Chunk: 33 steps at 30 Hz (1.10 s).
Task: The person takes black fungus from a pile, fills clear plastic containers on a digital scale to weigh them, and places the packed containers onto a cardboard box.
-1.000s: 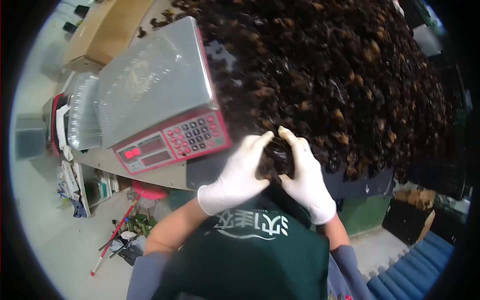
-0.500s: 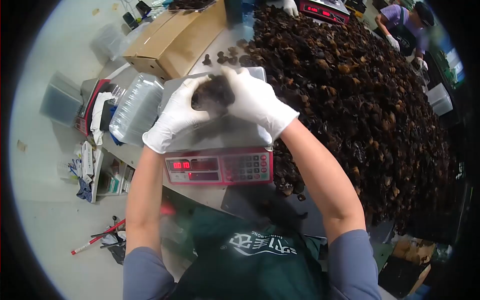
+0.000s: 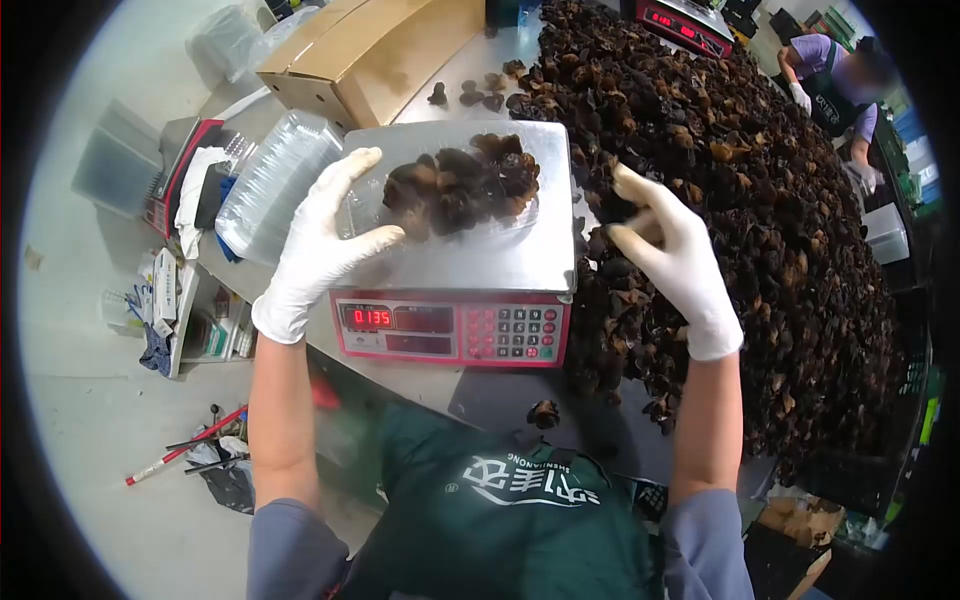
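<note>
Dark brown wood ear mushrooms (image 3: 465, 187) sit in a clear plastic tray (image 3: 515, 232) on the steel pan of a red digital scale (image 3: 553, 262). The scale's display reads 0.135. At the tray's left side is my left hand (image 3: 325, 235), white-gloved, its thumb and fingers spread and nothing held. My right hand (image 3: 672, 255), also gloved, is over the near edge of a large heap of wood ear mushrooms (image 3: 740, 220), to the right of the scale. Its fingers are apart and I see nothing between them.
Stacked clear trays (image 3: 280, 185) stand left of the scale, with a cardboard box (image 3: 370, 60) behind them. A second scale (image 3: 685, 25) is at the far side of the heap. A co-worker in a dark apron (image 3: 832, 90) works at far right. One loose mushroom (image 3: 543, 413) lies near my apron.
My hands have parted from the mushrooms, which now rest in the tray. My right hand has moved right to the heap. The display went from 0.010 to 0.135.
</note>
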Each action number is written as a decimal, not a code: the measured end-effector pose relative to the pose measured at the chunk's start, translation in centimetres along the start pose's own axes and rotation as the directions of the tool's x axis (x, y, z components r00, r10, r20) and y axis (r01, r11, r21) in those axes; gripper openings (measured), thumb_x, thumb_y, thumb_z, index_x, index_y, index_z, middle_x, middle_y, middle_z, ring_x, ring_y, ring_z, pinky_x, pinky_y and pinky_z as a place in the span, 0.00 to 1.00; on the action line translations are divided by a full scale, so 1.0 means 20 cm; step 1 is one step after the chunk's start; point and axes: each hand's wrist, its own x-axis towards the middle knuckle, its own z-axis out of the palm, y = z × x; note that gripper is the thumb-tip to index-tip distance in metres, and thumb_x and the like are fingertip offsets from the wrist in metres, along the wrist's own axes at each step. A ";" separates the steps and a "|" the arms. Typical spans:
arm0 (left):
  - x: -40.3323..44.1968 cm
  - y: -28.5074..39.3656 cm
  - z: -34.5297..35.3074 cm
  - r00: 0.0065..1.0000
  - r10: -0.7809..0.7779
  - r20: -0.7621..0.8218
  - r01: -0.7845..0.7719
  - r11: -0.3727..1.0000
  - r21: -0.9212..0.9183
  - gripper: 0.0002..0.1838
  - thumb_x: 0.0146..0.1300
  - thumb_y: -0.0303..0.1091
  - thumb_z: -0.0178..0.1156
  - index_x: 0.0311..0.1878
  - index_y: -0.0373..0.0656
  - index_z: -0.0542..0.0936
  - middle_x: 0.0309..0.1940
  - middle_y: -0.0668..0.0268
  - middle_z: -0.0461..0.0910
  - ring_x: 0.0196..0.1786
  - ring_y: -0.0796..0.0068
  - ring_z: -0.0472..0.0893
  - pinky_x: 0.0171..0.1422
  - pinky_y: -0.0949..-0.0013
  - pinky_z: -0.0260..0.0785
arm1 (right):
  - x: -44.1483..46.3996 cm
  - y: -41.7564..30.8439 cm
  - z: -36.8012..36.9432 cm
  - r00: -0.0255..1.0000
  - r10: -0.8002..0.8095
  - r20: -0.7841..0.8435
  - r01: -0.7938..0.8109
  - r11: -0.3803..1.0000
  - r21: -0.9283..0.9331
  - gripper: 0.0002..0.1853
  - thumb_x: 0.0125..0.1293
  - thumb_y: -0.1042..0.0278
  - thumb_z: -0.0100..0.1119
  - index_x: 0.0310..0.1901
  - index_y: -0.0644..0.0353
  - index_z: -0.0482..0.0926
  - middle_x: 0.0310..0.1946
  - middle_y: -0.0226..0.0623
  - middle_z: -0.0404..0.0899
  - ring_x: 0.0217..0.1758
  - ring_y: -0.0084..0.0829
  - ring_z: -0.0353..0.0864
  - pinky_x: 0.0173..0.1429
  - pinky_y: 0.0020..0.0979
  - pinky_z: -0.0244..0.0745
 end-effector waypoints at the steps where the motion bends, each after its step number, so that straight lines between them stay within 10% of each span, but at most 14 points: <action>1: -0.03 0.03 0.00 0.998 -0.015 -0.058 0.013 0.999 -0.043 0.40 0.55 0.31 0.77 0.72 0.40 0.74 0.70 0.59 0.75 0.73 0.63 0.73 0.78 0.61 0.63 | -0.12 0.01 -0.06 0.995 0.099 0.018 -0.099 0.995 -0.002 0.31 0.62 0.78 0.67 0.68 0.64 0.75 0.53 0.40 0.85 0.35 0.20 0.84 0.46 0.25 0.80; 5: -0.21 0.30 0.07 0.982 -0.130 -0.136 0.095 0.966 -0.239 0.29 0.56 0.20 0.71 0.64 0.37 0.81 0.62 0.59 0.82 0.64 0.66 0.81 0.71 0.64 0.70 | -0.71 0.10 -0.20 0.947 0.321 -0.021 -0.320 0.947 0.032 0.32 0.60 0.82 0.67 0.68 0.63 0.76 0.52 0.41 0.86 0.37 0.19 0.85 0.46 0.25 0.81; 12: -0.62 0.60 0.64 0.933 0.179 0.312 -0.122 0.973 -0.194 0.15 0.56 0.23 0.73 0.47 0.37 0.86 0.37 0.57 0.87 0.38 0.62 0.87 0.43 0.66 0.79 | -1.47 0.07 -0.05 0.720 0.694 -0.006 -0.694 0.720 -0.028 0.27 0.59 0.76 0.73 0.61 0.64 0.78 0.49 0.41 0.84 0.34 0.25 0.85 0.44 0.28 0.82; 19: -0.76 0.62 0.98 0.912 0.147 0.383 -0.061 0.972 -0.229 0.19 0.58 0.25 0.72 0.54 0.40 0.83 0.37 0.61 0.80 0.30 0.69 0.79 0.38 0.70 0.74 | -1.40 0.19 0.35 0.976 0.216 -0.040 -0.219 0.962 -0.162 0.20 0.62 0.77 0.67 0.56 0.56 0.79 0.46 0.41 0.80 0.39 0.44 0.85 0.40 0.36 0.83; 25: -0.76 0.65 1.05 0.962 0.018 0.274 0.057 0.963 -0.263 0.23 0.58 0.22 0.73 0.58 0.41 0.81 0.43 0.64 0.79 0.31 0.77 0.75 0.36 0.74 0.71 | -0.94 0.33 0.38 0.905 -0.168 -0.390 0.005 0.922 -0.386 0.25 0.61 0.73 0.68 0.61 0.54 0.80 0.57 0.44 0.81 0.57 0.46 0.81 0.61 0.43 0.76; 28: -0.79 0.66 1.06 0.976 -0.051 0.213 0.103 0.966 -0.237 0.37 0.53 0.24 0.77 0.67 0.39 0.74 0.53 0.60 0.76 0.36 0.77 0.75 0.37 0.74 0.71 | -0.78 0.32 0.42 0.968 -0.142 -0.209 0.002 0.832 -0.555 0.31 0.67 0.54 0.63 0.71 0.49 0.74 0.71 0.47 0.71 0.72 0.48 0.69 0.78 0.55 0.55; 33: -0.83 0.62 1.04 0.969 0.004 0.247 0.060 0.966 -0.252 0.52 0.49 0.29 0.81 0.77 0.34 0.63 0.68 0.54 0.70 0.39 0.75 0.78 0.41 0.75 0.75 | -1.04 0.31 0.48 0.992 -0.127 -0.008 0.113 0.910 -0.400 0.24 0.65 0.57 0.65 0.63 0.46 0.81 0.65 0.45 0.75 0.68 0.47 0.74 0.75 0.56 0.64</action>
